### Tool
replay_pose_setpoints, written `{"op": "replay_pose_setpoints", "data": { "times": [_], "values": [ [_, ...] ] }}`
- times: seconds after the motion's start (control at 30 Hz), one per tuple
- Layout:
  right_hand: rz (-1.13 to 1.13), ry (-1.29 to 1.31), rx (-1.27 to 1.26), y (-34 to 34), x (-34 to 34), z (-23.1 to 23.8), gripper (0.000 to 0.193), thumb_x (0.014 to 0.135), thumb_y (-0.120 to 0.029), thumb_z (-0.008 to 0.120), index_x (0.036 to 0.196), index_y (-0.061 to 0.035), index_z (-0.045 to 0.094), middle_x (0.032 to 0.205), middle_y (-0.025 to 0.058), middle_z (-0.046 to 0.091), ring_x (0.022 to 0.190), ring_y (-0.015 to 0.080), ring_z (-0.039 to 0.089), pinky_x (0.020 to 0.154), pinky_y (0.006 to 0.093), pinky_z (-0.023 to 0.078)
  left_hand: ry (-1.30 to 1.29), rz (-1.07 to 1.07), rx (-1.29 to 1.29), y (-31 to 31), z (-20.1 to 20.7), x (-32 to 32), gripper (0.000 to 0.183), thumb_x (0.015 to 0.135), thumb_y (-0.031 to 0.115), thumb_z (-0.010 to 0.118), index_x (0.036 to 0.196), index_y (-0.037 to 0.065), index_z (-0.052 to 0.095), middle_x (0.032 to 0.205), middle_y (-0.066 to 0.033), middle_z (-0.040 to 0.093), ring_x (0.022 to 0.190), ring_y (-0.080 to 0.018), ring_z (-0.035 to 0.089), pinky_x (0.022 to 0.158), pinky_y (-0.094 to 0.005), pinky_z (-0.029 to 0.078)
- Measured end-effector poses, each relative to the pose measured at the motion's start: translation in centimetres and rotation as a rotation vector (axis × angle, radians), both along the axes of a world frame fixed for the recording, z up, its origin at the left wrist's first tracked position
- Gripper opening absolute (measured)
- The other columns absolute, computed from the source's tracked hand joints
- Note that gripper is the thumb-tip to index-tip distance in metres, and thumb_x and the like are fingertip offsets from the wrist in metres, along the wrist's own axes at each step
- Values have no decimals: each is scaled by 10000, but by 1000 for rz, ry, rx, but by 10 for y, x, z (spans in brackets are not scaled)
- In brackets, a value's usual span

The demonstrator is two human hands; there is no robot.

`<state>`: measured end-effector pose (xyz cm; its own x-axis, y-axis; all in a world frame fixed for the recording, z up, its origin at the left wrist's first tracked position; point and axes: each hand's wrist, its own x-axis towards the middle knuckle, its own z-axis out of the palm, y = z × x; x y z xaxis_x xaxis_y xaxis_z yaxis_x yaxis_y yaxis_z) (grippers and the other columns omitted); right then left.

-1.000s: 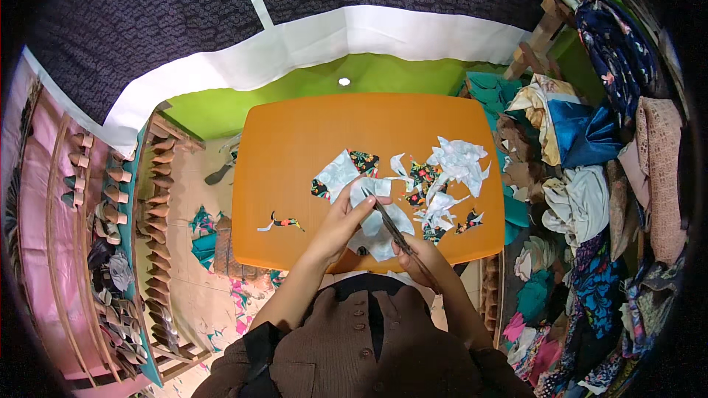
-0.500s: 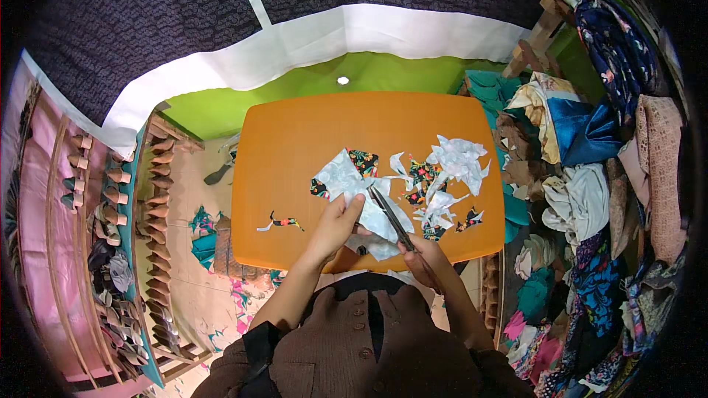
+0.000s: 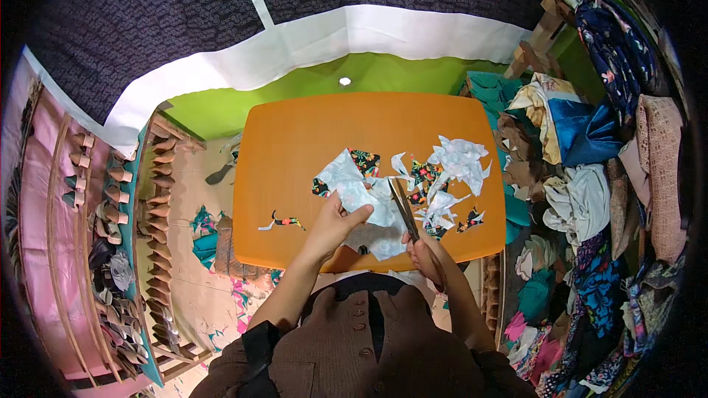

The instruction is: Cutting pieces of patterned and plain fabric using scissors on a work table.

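A piece of patterned fabric (image 3: 364, 205), pale side up with black floral parts folded over at its far and left edges, lies near the table's front. My left hand (image 3: 329, 230) rests at its left side, thumb stretched out over the cloth and apart from the fingers. Dark metal scissors (image 3: 408, 215) are gripped in my right hand (image 3: 425, 256). Their blades point away from me, slightly parted, beside the fabric's right edge. Several black floral and pale scraps (image 3: 426, 178) lie just right of the blades.
The orange table (image 3: 310, 125) has rounded corners. A small scrap (image 3: 284, 222) sits at its left. Heaped cloths (image 3: 575, 203) fill the right side. Racks with wooden shoe forms (image 3: 158, 225) stand at left, and cuttings litter the floor. A dark patterned curtain (image 3: 169, 29) hangs beyond.
My left thumb has spread away from the fingers. The scissors have shifted right, from over the fabric's middle to its right edge, and stand more upright.
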<state>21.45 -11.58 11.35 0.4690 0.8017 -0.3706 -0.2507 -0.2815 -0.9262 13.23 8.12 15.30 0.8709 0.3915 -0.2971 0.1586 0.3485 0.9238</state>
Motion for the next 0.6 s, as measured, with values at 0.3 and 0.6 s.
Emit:
{"op": "replay_pose_setpoints", "data": {
  "times": [0.3, 0.6],
  "values": [
    [213, -339, 85, -4, 5, 24, 383, 839, -412, 425, 963, -51, 408, 607, 29, 373, 553, 119, 374, 510, 260, 337, -125, -29, 185, 2, -7, 2, 391, 771, 99, 589, 1117, 7, 431, 843, -20, 548, 727, -65, 502, 626, -206, 416],
    [298, -146, 92, 3, 1, 13, 456, 831, -485, 366, 946, -46, 415, 730, -17, 340, 668, 72, 326, 606, 175, 287, 90, -131, 453, -3, 5, 1, 749, 688, 48, 667, 1277, 70, 205, 537, 45, 397, 471, -35, 369, 438, -191, 316]
  ]
}}
